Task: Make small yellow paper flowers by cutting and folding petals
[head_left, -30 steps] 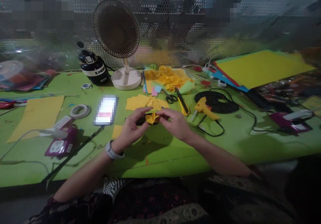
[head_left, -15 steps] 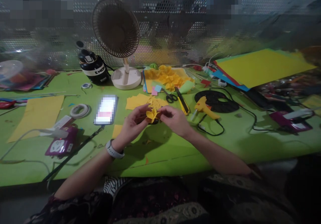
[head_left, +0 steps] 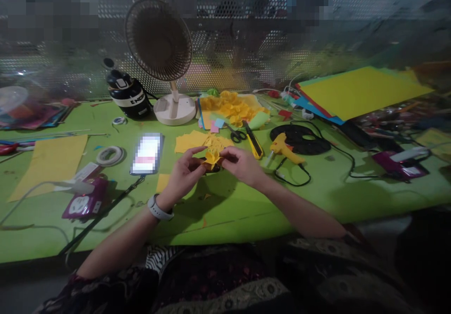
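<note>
Both hands are working together over the bench, and between their fingertips they are holding one small yellow paper flower. The left hand is gripping its left side between thumb and fingers, and the right hand is pinching at its right side with thumb and forefinger. The flower is staying in the air, about halfway between the far edge and the near edge of the bench; a dark thing is showing a little under it, but the fingers are hiding too much for me to say what it is.

In my judgement, the step in hand is forming the petals or pressing them together; whether any glue is holding them, I cannot tell. The next move, I think, is calling for a light and equal pinch from both sides, because thin paper is easily creasing.

Just behind the hands, cut yellow pieces are lying flat. Nearer to the far edge, a heap of yellow flowers is resting on paper. To the right of the hands, scissors, a yellow cutter and a glue gun are lying within easy reach, and neither hand is touching them
</note>
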The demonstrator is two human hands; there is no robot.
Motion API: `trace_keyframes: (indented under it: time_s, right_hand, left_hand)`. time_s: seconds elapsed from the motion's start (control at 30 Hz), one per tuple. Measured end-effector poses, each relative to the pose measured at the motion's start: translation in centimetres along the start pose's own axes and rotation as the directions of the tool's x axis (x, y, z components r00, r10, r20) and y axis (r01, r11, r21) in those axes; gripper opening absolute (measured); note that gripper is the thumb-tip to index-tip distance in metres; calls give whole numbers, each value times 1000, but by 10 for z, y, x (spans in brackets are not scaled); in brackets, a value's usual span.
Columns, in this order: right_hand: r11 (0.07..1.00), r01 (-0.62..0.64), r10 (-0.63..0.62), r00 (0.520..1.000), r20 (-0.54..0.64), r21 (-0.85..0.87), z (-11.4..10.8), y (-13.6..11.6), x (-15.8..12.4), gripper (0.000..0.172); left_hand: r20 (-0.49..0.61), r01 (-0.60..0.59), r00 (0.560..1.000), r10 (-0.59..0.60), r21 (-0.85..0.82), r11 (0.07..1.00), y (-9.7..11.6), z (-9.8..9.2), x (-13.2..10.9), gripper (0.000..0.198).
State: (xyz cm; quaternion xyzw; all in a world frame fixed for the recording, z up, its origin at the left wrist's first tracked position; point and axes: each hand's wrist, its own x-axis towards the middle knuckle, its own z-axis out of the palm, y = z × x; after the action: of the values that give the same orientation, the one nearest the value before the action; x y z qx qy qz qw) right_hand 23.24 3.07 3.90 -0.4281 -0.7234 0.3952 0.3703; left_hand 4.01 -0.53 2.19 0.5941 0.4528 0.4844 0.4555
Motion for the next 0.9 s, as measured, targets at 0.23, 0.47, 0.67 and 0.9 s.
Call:
trace_keyframes:
  time_s: [0.23, 0.47, 0.67, 0.9]
  right_hand:
    - [995, -74, 74, 997, -3, -73, -27, -5, 10, 4]
    - [973, -213, 212, 977, -18, -93, -64, -8, 24, 2]
    - [906, -162, 288, 913, 290, -390, -58, -8, 21, 6]
    - [873, -53, 300, 843, 447, -485, -52, 5, 23, 7]
  left_hand:
    - [15, -10, 1000, 9, 99, 995, 13, -10, 2, 60]
    - [216, -223, 973, 85, 770, 598, 14, -36, 14, 51]
    - [264, -183, 960, -97, 848, 498, 3, -34, 22, 34]
    - [233, -151, 965, -124, 873, 464, 9, -36, 23, 26]
